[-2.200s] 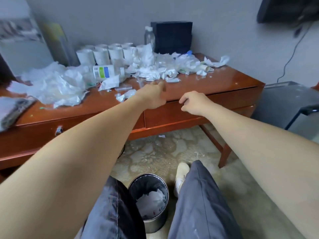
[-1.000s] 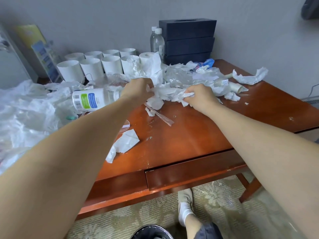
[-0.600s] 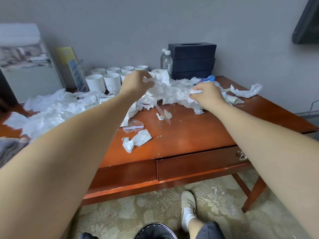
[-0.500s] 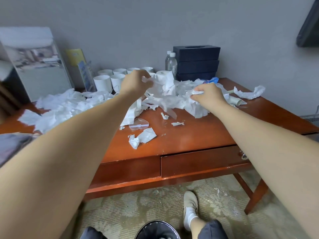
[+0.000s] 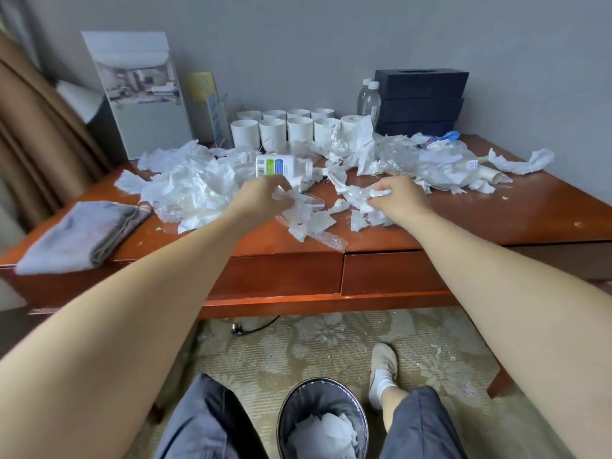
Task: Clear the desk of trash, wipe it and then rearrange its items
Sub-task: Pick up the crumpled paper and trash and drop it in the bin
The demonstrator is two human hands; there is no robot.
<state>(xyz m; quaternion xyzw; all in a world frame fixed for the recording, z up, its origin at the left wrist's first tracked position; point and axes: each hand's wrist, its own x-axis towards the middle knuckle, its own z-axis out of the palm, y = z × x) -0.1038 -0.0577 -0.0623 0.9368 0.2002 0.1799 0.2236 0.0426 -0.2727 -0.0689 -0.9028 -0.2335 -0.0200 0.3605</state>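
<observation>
Trash stage, early. Left hand [image 5: 261, 200] is clamped on a paper wad [image 5: 293, 203]. Right hand [image 5: 399, 197] is clamped on a second wad [image 5: 359, 195]. Both are low over the bench [image 5: 516, 223], near its front edge.

Most trash is left:
- paper heap [image 5: 185, 187] left of the left hand
- loose scraps [image 5: 440, 164] beyond the right hand
- tipped bottle [image 5: 281, 165] just behind the left hand

Bin [image 5: 361, 415] is on the floor [image 5: 298, 342] below both hands, part filled. Cloth [image 5: 79, 236] sits folded far left of the left hand, so I'd say the wipe hasn't started. Cups [image 5: 271, 130] and boxes [image 5: 420, 101] are behind the hands; rearranging is pending.
</observation>
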